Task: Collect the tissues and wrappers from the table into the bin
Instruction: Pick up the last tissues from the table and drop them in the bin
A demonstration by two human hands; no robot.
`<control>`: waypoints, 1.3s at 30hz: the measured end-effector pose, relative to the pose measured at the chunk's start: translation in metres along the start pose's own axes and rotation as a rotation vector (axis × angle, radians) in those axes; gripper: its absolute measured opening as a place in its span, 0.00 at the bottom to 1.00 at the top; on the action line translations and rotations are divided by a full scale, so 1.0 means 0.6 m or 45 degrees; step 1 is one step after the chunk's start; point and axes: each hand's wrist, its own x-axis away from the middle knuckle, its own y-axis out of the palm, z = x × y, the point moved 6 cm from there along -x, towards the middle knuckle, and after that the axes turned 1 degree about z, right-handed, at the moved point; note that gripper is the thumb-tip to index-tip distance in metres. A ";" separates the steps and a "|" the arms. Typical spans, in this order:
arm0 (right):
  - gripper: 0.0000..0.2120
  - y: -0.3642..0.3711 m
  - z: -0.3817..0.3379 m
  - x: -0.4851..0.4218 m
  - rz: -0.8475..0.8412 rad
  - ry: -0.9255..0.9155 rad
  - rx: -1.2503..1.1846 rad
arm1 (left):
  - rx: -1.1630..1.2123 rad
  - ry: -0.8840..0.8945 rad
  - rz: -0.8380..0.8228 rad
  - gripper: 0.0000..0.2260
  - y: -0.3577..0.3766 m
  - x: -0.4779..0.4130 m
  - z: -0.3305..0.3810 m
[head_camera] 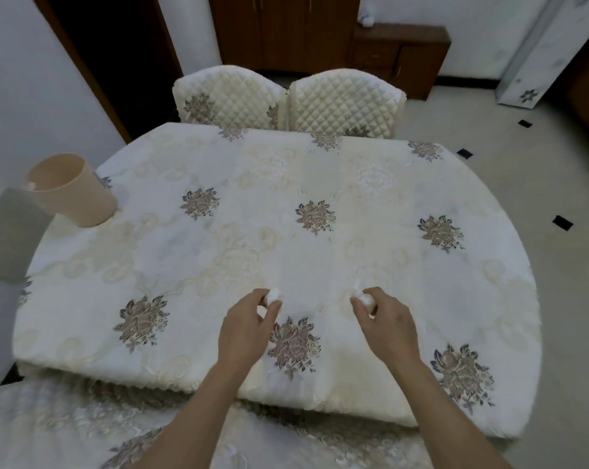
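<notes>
My left hand (245, 324) is closed around a small crumpled white tissue (272, 296) pinched at its fingertips, just above the tablecloth near the front edge. To its right, my right hand (386, 316) grips a second white tissue ball (365, 297) the same way. A beige plastic bin (71, 190) stands on the far left corner of the table (286, 184), tilted by the lens, with a bit of white showing at its rim. No loose tissues or wrappers show elsewhere on the cloth.
The table is rounded and covered with a cream floral cloth. Two quilted chair backs (286, 96) stand at its far side. A grey box (8, 235) sits beside the bin at the left edge. Tiled floor lies to the right.
</notes>
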 end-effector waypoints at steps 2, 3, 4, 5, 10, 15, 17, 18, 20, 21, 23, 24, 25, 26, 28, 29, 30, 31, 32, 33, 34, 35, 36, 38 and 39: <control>0.10 -0.032 -0.024 -0.010 0.057 -0.011 -0.035 | 0.046 0.050 0.041 0.09 -0.018 -0.006 0.038; 0.11 -0.048 -0.035 -0.015 0.087 -0.018 -0.055 | 0.065 0.080 0.061 0.09 -0.027 -0.009 0.059; 0.11 -0.064 -0.046 -0.018 0.119 -0.028 -0.074 | 0.080 0.111 0.080 0.09 -0.037 -0.010 0.080; 0.12 -0.080 -0.056 -0.020 0.151 -0.038 -0.090 | 0.095 0.143 0.101 0.09 -0.048 -0.011 0.101; 0.11 -0.141 -0.100 -0.026 0.276 -0.085 -0.183 | 0.175 0.241 0.201 0.09 -0.098 -0.008 0.170; 0.12 -0.153 -0.141 -0.022 0.269 -0.151 -0.187 | 0.182 0.255 0.258 0.08 -0.135 0.004 0.181; 0.14 -0.148 -0.155 -0.021 0.257 -0.182 -0.188 | 0.174 0.255 0.279 0.07 -0.152 0.012 0.175; 0.14 -0.145 -0.163 -0.020 0.244 -0.198 -0.192 | 0.165 0.254 0.295 0.07 -0.161 0.017 0.170; 0.14 -0.134 -0.179 -0.020 0.193 -0.235 -0.185 | 0.151 0.242 0.344 0.08 -0.180 0.028 0.153; 0.14 -0.126 -0.189 -0.018 0.161 -0.264 -0.179 | 0.149 0.223 0.375 0.08 -0.191 0.037 0.141; 0.16 -0.109 -0.213 -0.012 0.092 -0.329 -0.182 | 0.149 0.172 0.434 0.07 -0.216 0.060 0.116; 0.17 -0.099 -0.227 -0.008 0.058 -0.362 -0.195 | 0.142 0.138 0.468 0.06 -0.230 0.074 0.105; 0.16 -0.086 -0.241 -0.003 0.018 -0.399 -0.206 | 0.128 0.099 0.503 0.06 -0.243 0.088 0.092; 0.14 -0.070 -0.254 0.000 -0.030 -0.435 -0.209 | 0.114 0.053 0.535 0.06 -0.255 0.102 0.077; 0.09 -0.035 -0.281 0.009 -0.135 -0.505 -0.206 | 0.087 -0.029 0.609 0.07 -0.276 0.134 0.047; 0.09 -0.008 -0.304 0.024 -0.200 -0.565 -0.219 | 0.066 -0.091 0.664 0.07 -0.291 0.160 0.024; 0.09 0.010 -0.319 0.035 -0.238 -0.600 -0.231 | 0.050 -0.123 0.697 0.07 -0.302 0.181 0.009; 0.09 0.021 -0.329 0.043 -0.258 -0.619 -0.249 | 0.031 -0.143 0.710 0.07 -0.308 0.196 0.002; 0.09 0.039 -0.349 0.058 -0.294 -0.660 -0.267 | 0.005 -0.191 0.737 0.07 -0.319 0.221 -0.010; 0.10 0.058 -0.368 0.076 -0.331 -0.712 -0.278 | -0.016 -0.257 0.767 0.07 -0.329 0.247 -0.025; 0.11 0.076 -0.385 0.094 -0.374 -0.759 -0.286 | -0.033 -0.320 0.805 0.08 -0.340 0.272 -0.038; 0.11 0.095 -0.401 0.111 -0.426 -0.798 -0.297 | -0.052 -0.387 0.851 0.09 -0.352 0.300 -0.051; 0.11 0.111 -0.419 0.131 -0.477 -0.840 -0.307 | -0.065 -0.449 0.904 0.09 -0.363 0.328 -0.066; 0.09 0.137 -0.453 0.169 -0.558 -0.921 -0.327 | -0.050 -0.541 0.996 0.08 -0.381 0.380 -0.093; 0.08 0.149 -0.469 0.184 -0.588 -0.957 -0.336 | -0.047 -0.578 1.031 0.07 -0.390 0.402 -0.102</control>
